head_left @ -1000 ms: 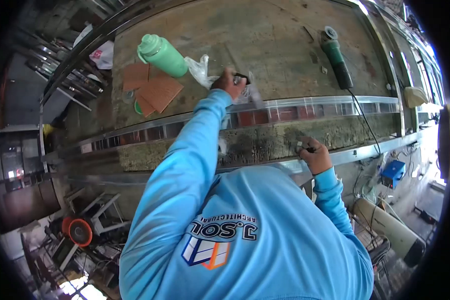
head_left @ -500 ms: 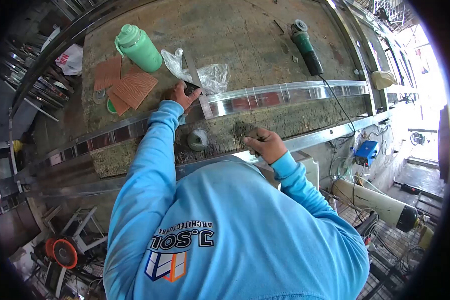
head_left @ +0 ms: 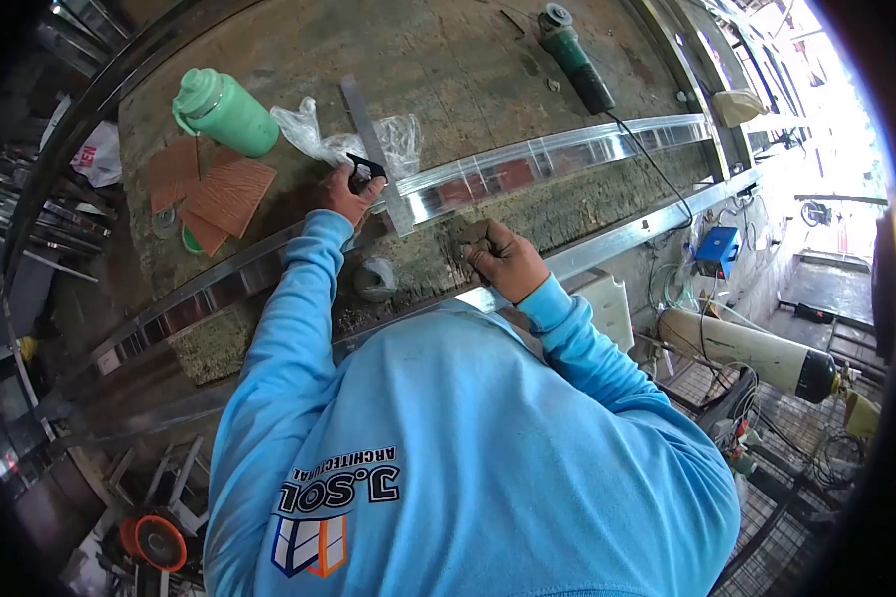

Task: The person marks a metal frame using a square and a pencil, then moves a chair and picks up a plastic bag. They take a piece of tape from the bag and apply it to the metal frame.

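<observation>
My left hand (head_left: 344, 197) is closed around the black handle of a try square (head_left: 366, 124). The square's steel blade lies across a shiny metal bar (head_left: 538, 164), its near end reaching over the bar's front edge. Close to that bar, my right hand (head_left: 506, 261) is closed in a pinch above the rough wooden edge; whatever its fingertips hold is too small or hidden to name. Between my forearms, a round, pale roll-like object (head_left: 375, 279) sits on the wood. Crumpled clear plastic (head_left: 400, 144) lies beyond the left hand.
A green bottle (head_left: 227, 114) and brown textured sheets (head_left: 231, 194) are at the left of the workbench (head_left: 448, 60). An angle grinder (head_left: 577, 65) lies at the far right, its cord crossing the bar. Another metal rail (head_left: 617, 237) runs along the near edge.
The view has shifted, so most bench items appear farther left and higher. More of the square's black handle shows at my left hand. My right hand remains pinched near the bar.
</observation>
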{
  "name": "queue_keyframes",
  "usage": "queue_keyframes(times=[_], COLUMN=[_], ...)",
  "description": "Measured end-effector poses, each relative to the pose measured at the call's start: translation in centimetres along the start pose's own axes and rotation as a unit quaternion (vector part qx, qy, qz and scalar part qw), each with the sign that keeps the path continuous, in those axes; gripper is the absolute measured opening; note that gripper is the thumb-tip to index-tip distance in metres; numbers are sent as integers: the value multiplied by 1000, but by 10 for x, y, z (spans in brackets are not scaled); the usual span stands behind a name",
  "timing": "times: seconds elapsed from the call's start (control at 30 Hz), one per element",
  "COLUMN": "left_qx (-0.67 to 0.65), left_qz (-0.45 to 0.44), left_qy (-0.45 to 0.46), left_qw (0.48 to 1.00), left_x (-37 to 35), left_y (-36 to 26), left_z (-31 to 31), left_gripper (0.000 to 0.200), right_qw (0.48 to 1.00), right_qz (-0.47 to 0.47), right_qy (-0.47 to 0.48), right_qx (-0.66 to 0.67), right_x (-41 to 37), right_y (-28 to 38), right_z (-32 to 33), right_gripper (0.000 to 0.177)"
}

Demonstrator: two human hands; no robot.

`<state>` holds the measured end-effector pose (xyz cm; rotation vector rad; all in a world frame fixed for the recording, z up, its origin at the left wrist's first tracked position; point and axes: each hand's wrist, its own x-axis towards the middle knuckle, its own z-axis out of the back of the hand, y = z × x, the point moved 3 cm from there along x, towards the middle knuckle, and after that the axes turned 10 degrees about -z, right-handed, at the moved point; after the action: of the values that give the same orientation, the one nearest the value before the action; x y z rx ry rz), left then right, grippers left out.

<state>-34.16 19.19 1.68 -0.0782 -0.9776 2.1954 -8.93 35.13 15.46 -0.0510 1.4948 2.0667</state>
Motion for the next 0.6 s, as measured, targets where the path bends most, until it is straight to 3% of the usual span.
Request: queue_keyframes(times=[0.07, 0.1, 0.2, 0.3, 0.4, 0.43, 0.6], left_qx=[9, -11, 6, 35, 48, 56, 85], left_qz=[-11, 25, 19, 18, 5, 3, 2], left_qy=[-13, 45, 53, 53, 44, 40, 36], left_qw=[1000, 999, 998, 998, 998, 998, 996], left_x=[-2, 3, 2, -1, -1, -1, -2], left_y=[-5, -22, -5, -6, -11, -12, -29], left_z=[4, 16, 6, 7, 10, 11, 21], left_gripper=[78, 82, 85, 86, 88, 88, 88], right_qw=[1000, 1000, 999, 990, 987, 982, 976], right_qz=[-1, 0, -6, 76, 119, 85, 77], right_qy=[-5, -6, -14, -77, -48, -53, -27], right_qx=[-5, -8, -45, -86, -95, -161, -200], right_x=[3, 6, 21, 37, 76, 84, 126], right_y=[-4, -6, -8, 14, 2, 8, 9], right_z=[2, 3, 1, -5, -23, -27, -55], right_gripper=[18, 20, 22, 21, 23, 24, 22])
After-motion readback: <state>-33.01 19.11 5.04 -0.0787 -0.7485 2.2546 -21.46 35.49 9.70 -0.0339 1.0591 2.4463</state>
